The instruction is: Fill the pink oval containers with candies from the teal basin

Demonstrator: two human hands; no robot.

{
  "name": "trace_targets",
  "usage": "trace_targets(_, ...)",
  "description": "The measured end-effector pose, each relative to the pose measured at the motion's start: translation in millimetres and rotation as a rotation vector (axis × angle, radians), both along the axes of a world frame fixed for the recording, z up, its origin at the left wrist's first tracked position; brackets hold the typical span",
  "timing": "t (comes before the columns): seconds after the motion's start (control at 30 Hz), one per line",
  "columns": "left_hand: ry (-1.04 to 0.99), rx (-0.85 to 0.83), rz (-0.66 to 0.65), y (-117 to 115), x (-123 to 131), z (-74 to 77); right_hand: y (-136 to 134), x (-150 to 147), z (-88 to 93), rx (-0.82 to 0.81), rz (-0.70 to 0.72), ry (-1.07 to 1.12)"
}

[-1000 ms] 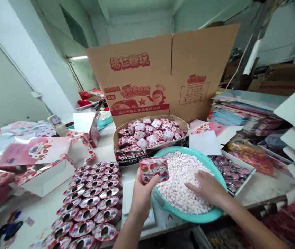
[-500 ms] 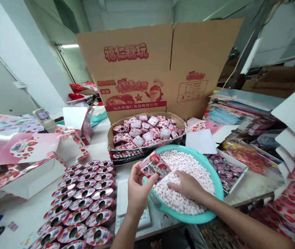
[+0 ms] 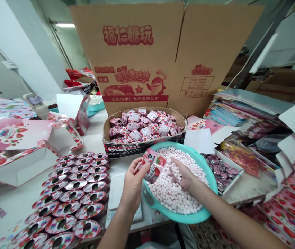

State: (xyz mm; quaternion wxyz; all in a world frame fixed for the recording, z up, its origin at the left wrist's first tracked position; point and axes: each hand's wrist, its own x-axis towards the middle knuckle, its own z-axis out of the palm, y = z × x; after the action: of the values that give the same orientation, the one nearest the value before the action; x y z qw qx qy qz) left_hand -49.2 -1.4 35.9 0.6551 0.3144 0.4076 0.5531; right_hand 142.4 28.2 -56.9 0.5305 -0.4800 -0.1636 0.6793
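Pink candy pack (image 3: 151, 165) is held up in the left hand (image 3: 133, 183), just over the edge of a teal plastic basin (image 3: 181, 217). It is gripped by the thumb and fingers, and part of it is hidden by them. The right hand (image 3: 185, 176) is held narrow over the basin, with its fingertips (image 3: 175, 166) bunched at the small pink-and-white candies (image 3: 170, 193). Whether any candy is held by those fingers cannot be told.

A white table (image 3: 92, 142) is seen under everything. A white plastic tray (image 3: 116, 190) is partly hidden by the left arm. Rows of round pink tins (image 3: 72, 200) with dark holes are laid out on the left, and the nearest ones are cut off by the picture's edge. Pink flat boxes (image 3: 15, 135) are spread farther left.

The basin is heaped with the candies. Just behind it, a low box (image 3: 142, 148) is filled with small candy packs (image 3: 142, 126). On the right, a white tray (image 3: 218, 169) is filled with shiny round lids. A tall open cardboard carton (image 3: 137, 58) stands behind the low box, and stacks of printed sheets (image 3: 246, 103) are piled beside it. A ceiling light (image 3: 65, 25) is seen far off.
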Motion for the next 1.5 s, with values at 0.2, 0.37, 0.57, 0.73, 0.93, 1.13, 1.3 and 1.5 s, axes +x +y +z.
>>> trace_targets(0.2, 0.321, 0.156, -0.069, -5.9, 11.1, -12.1, 5.7, 13.6, 33.0, -0.085, -0.003, 0.244)
trace_targets(0.37, 0.833, 0.446, -0.162, -10.1, 21.5, -28.9, 1.1, 20.4, 67.3, -0.042, -0.049, 0.384)
trace_targets(0.57, 1.159, 0.658, -0.203, -8.0, 42.1, -32.7, -0.9, 12.8, 87.3, 0.018, -0.089, 0.418)
trace_targets(0.73, 1.215, 0.714, -0.22, -4.9, 53.9, -27.2, 2.6, 2.3, 85.2, 0.041, -0.123, 0.334)
trace_targets(0.93, 1.177, 0.663, -0.225, -2.3, 56.6, -29.9, 1.4, -5.3, 87.5, 0.018, -0.206, 0.217)
trace_targets(1.13, 1.123, 0.598, -0.22, -4.3, 55.4, -34.7, 0.4, -9.8, 91.2, 0.025, -0.223, 0.138)
trace_targets(1.3, 1.101, 0.606, -0.192, -5.5, 54.2, -39.1, 1.2, -11.9, 90.4, 0.061, -0.187, 0.104)
trace_targets(1.5, 1.015, 0.53, -0.191, -2.6, 51.8, -41.9, 0.2, -14.7, 87.3, 0.066, -0.175, 0.051)
